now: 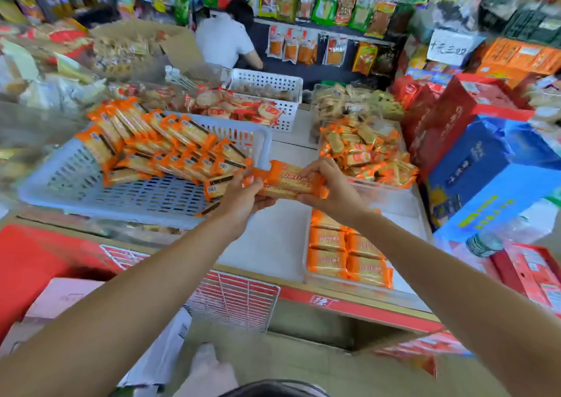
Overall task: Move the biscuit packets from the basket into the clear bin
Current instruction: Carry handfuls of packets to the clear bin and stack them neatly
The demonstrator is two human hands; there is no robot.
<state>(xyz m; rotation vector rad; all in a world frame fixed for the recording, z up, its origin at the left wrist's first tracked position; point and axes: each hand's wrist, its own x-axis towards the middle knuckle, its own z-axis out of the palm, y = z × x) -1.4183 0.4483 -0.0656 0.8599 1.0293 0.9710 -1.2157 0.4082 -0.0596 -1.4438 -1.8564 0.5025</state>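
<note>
A pale blue slotted basket (pixel 91 184) sits tilted at the left, with several orange biscuit packets (pixel 170 147) piled in its far half. Both my hands hold a stack of orange biscuit packets (pixel 288 181) in the air between the basket and the clear bin. My left hand (pixel 243 193) grips its left end and my right hand (pixel 328 187) grips its right end. The clear bin (pixel 403 211) lies below and right of my hands, and several orange packets (pixel 346 254) lie flat in its near half.
A white basket (pixel 273 81) of round biscuits and a clear bin of small orange packets (pixel 364 150) stand behind. Red and blue cartons (pixel 473 172) crowd the right. A person in white (pixel 224 41) stands at the back shelves. A red shelf edge (pixel 349 305) runs below.
</note>
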